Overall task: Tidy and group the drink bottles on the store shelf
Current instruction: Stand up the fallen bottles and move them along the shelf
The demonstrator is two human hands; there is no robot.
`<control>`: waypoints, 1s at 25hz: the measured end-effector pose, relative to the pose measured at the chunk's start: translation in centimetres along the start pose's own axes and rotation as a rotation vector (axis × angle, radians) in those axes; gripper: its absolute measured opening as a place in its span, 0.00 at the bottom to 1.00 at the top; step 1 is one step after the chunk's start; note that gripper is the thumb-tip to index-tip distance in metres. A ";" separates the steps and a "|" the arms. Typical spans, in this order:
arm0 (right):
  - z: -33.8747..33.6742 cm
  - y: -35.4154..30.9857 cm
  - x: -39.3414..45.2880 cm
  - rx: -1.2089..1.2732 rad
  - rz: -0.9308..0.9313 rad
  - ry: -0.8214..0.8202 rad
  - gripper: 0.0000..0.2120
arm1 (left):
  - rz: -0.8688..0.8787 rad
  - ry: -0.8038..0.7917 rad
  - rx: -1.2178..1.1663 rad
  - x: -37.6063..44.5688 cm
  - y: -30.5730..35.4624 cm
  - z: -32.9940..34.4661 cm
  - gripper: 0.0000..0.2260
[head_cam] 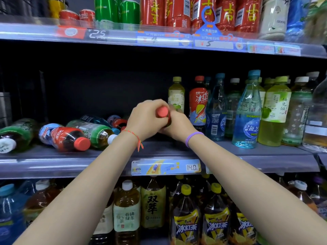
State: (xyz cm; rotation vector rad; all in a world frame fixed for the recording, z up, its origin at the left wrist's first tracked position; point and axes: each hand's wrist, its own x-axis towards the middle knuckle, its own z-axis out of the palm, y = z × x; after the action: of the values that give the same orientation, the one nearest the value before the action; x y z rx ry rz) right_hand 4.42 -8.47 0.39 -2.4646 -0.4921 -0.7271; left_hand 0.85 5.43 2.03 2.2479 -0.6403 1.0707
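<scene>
Both my hands grip one red-capped bottle (162, 111) above the middle shelf (230, 152). My left hand (144, 119) wraps it from the left and my right hand (178, 126) holds it from the right, so only the cap and a bit of dark neck show. To the left, several bottles lie on their sides, among them a red-labelled iced tea bottle (63, 137) and a green-labelled tea bottle (92, 132). To the right, bottles stand upright: a red iced tea bottle (198, 103), blue water bottles (247, 110) and yellow-green tea bottles (274, 110).
The upper shelf (123, 35) carries red and green cans behind price tags. The lower shelf holds large tea bottles (185, 218). A price strip (166, 167) runs along the middle shelf's front edge. Behind my hands the shelf back is dark.
</scene>
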 end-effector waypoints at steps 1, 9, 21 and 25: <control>-0.5 -0.3 -0.1 0.059 -0.008 0.034 0.33 | 0.026 0.084 -0.084 0.1 0.4 -0.5 0.12; -3.2 -2.8 -0.4 0.224 0.105 0.175 0.21 | -0.190 0.182 -0.170 1.0 -1.9 -1.4 0.07; -4.8 -1.4 -0.1 -0.040 0.209 0.126 0.21 | -0.374 -0.552 0.542 0.6 -4.4 3.3 0.18; -4.8 0.1 -0.4 -0.071 0.127 0.230 0.28 | -0.367 -0.430 0.488 0.4 -3.8 3.2 0.14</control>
State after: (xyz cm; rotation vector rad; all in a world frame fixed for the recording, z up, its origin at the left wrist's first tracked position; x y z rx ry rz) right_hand 2.31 -11.38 3.56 -2.4102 -0.2249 -0.9740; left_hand 5.15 5.99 -0.42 2.9107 -0.1068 0.6039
